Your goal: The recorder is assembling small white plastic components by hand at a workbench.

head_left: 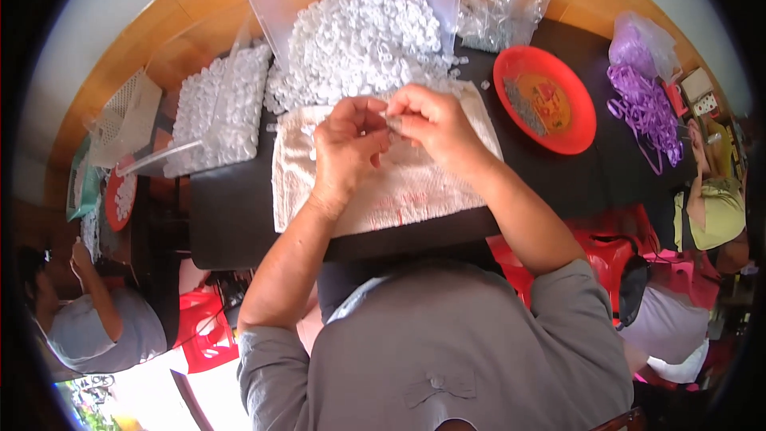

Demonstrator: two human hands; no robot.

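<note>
Over a pale cloth (pixel 383 203), both of my hands meet with the fingertips nearly touching. My left hand (pixel 345 144) is closed in a pinch, thumb and fingers curled toward the right one. Thumb against forefinger, my right hand (pixel 435 121) is closed too. Whatever sits between the fingertips is tiny and mostly covered; only a whitish-grey bit shows, too small to name. Just beyond the hands rises a big heap of small white plastic pieces (pixel 363 32), spilling onto the cloth's far edge. To the right is a red dish (pixel 582 104) with small grey parts in it.
A clear bag of white pieces (pixel 215 112) lies left of the heap. Behind the red dish stands a clear plastic bag (pixel 507 4). Purple ribbon (pixel 650 112) is bunched at the far right. Other people sit at left and right, near red chairs (pixel 203 331).
</note>
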